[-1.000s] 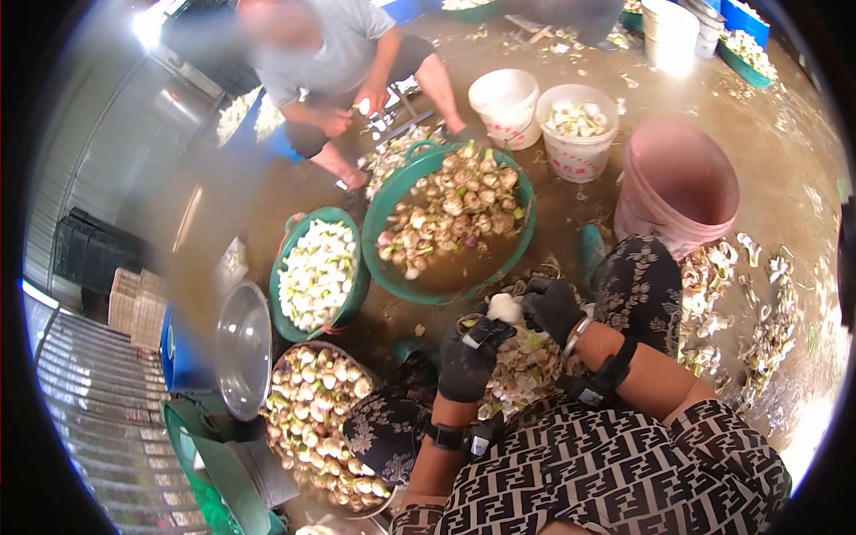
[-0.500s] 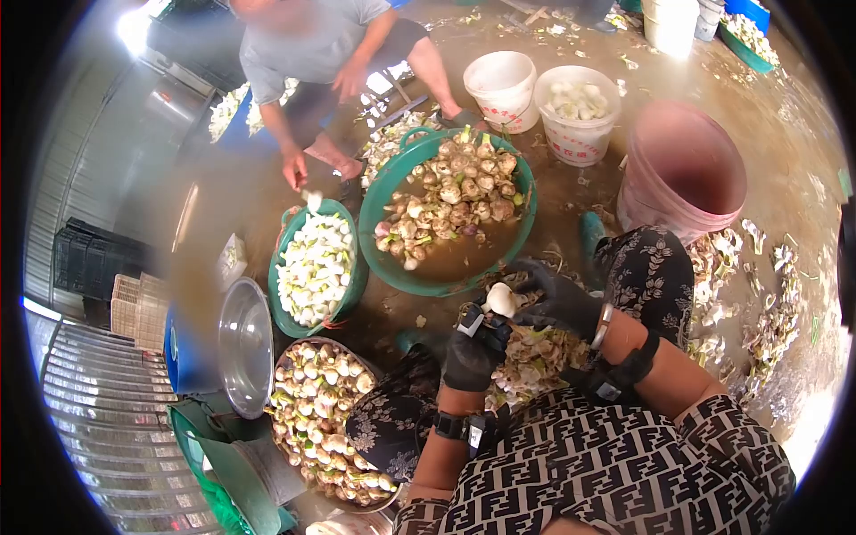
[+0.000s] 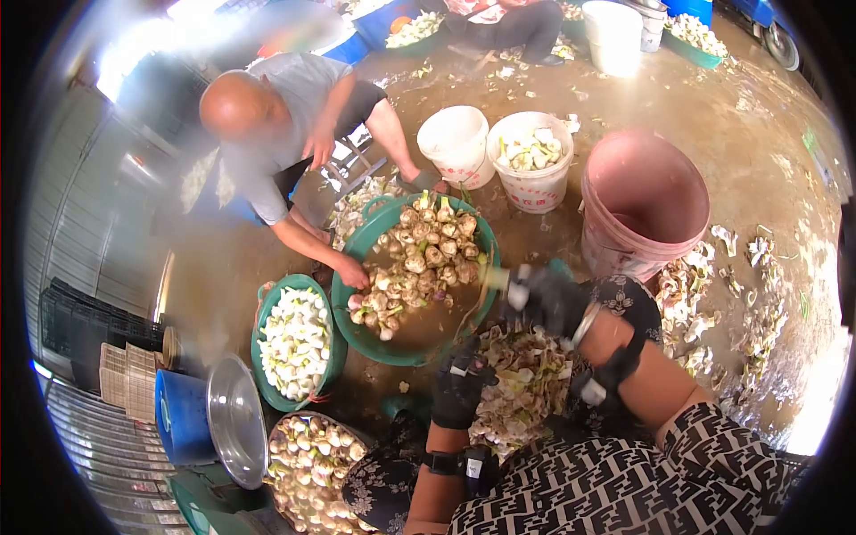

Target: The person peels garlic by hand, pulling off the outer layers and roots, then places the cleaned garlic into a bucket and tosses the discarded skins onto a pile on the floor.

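Observation:
My right hand (image 3: 551,301), in a black glove and smeared by motion, is closed on a garlic bulb (image 3: 518,292) whose pale green stem points left toward the green tub's rim. My left hand (image 3: 459,390), also black-gloved, is held lower, above the left edge of a heap of garlic peelings (image 3: 522,379) between my knees. Its fingers are curled, and what they hold, if anything, is hidden. In front of both hands stands a large green tub (image 3: 415,352) of unpeeled garlic bulbs (image 3: 428,250).
A person (image 3: 308,134) across from me reaches a hand (image 3: 354,272) into the green tub. A smaller tub holds white garlic (image 3: 296,343); a basin of garlic (image 3: 312,464) sits by my left knee. White buckets (image 3: 533,192) and a pink bucket (image 3: 615,241) stand ahead and right.
My hands have drawn apart; the right has lifted the garlic bulb away from the left. The other person's hand has moved from the small tub into the large one. The view has shifted.

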A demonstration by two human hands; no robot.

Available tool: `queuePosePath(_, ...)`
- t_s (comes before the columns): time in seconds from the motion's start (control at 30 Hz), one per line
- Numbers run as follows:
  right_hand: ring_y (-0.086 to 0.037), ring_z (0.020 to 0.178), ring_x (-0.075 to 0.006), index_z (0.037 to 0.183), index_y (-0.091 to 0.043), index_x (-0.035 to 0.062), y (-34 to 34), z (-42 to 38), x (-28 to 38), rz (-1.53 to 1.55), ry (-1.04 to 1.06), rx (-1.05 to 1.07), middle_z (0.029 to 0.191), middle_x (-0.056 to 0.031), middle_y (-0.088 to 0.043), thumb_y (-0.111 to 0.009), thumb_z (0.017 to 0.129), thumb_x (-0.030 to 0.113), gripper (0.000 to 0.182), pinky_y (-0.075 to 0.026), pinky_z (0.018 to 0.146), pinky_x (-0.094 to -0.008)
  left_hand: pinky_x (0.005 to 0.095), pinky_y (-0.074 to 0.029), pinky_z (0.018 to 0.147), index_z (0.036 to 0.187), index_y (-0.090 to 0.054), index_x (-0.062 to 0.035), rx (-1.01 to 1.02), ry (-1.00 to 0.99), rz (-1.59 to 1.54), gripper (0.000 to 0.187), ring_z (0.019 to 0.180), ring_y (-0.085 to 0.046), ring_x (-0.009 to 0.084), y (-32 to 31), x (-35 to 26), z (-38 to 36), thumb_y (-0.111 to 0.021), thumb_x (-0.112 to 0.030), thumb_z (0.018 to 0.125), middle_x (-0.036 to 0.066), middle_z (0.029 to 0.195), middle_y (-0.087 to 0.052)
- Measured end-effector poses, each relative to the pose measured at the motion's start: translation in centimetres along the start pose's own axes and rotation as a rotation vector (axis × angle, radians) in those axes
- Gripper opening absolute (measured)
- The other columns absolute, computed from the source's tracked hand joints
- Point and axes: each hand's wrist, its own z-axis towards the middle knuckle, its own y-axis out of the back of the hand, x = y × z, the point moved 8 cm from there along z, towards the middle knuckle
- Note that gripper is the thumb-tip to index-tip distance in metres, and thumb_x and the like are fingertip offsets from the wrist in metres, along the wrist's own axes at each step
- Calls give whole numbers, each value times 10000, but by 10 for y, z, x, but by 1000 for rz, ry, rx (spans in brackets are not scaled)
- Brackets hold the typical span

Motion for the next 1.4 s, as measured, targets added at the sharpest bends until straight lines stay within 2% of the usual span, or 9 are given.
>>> queuePosePath(0.13, -603, 881, -184, 1015, -533, 19, 24, 45, 92, 575, -152, -26, 910, -133, -620, -580, 862, 317, 337, -499, 820, -340, 368, -459, 837, 1224, -458, -19, 355, 4, 726, 414, 948, -581, 246, 34, 72, 3, -551, -203, 865, 131, 1075, -599)
queuePosePath(0.33, -609, 755, -206, 1075, -504, -45, -26, 15, 76, -765, 166, 59, 958, -121, -569, -462, 908, 255, 346, -501, 702, -297, 370, -433, 884, 1121, -563, -50, 67, -13, 1250, 350, 1021, -558, 281, 107, 58, 34, -610, -91, 776, 149, 1117, -585)
queuePosePath(0.5, -598, 706, -176, 999, -551, -54, -45, 18, 49, -598, -217, -26, 878, -109, -557, -462, 893, 209, 298, -488, 667, -266, 392, -476, 768, 1115, -546, -49, 236, 51, 1926, 362, 892, -587, 353, 254, 19, 89, -563, -221, 796, 168, 975, -625)
queuePosePath(0.6, -570, 743, -131, 1022, -518, -29, -44, 31, 34, -574, -294, -62, 812, -58, -570, -481, 875, 231, 302, -470, 689, -252, 411, -483, 738, 1107, -552, -51, -442, 423, 1440, 341, 861, -587, 343, 364, 14, 117, -550, -236, 820, 145, 1060, -598)
queuePosePath(0.8, -606, 796, -154, 1022, -557, -24, -43, 47, 21, -490, -438, -176, 884, -103, -605, -566, 854, 128, 227, -487, 696, -271, 338, -492, 537, 1089, -511, -137, -783, 304, 136, 227, 702, -572, 167, 398, 61, 166, -524, -155, 863, 78, 898, -584)
queuePosePath(0.97, -608, 778, -151, 1022, -561, -14, -50, 56, 21, -594, -419, -153, 859, -94, -613, -565, 852, 144, 232, -479, 698, -268, 339, -500, 549, 1036, -499, -98, -598, 45, 838, 179, 708, -576, 185, 468, 87, 166, -527, -87, 859, 58, 867, -572)
queuePosePath(1.0, -608, 778, -151, 1022, -561, -14, -53, 57, 23, -589, -411, -156, 859, -94, -613, -565, 852, 144, 232, -479, 698, -268, 335, -504, 565, 1032, -496, -82, -319, -202, 1416, 173, 715, -581, 185, 462, 89, 171, -521, -66, 861, 61, 878, -573)
queuePosePath(1.1, -602, 797, -153, 1041, -557, -16, -61, 56, 11, -688, -429, -81, 886, -95, -610, -562, 848, 142, 250, -477, 693, -274, 307, -483, 690, 947, -568, -84, -287, 143, 412, 173, 765, -554, 150, 313, 15, 138, -564, -213, 832, 25, 797, -565)
queuePosePath(1.4, -548, 974, -178, 1243, -425, 8, -95, 29, -83, -584, -44, 13, 1080, -137, -559, -643, 801, 183, 523, -439, 847, -303, 287, -463, 751, 1131, -462, -25, 10, -12, 572, 274, 864, -552, 149, 44, -38, 22, -506, -170, 901, 55, 938, -560)
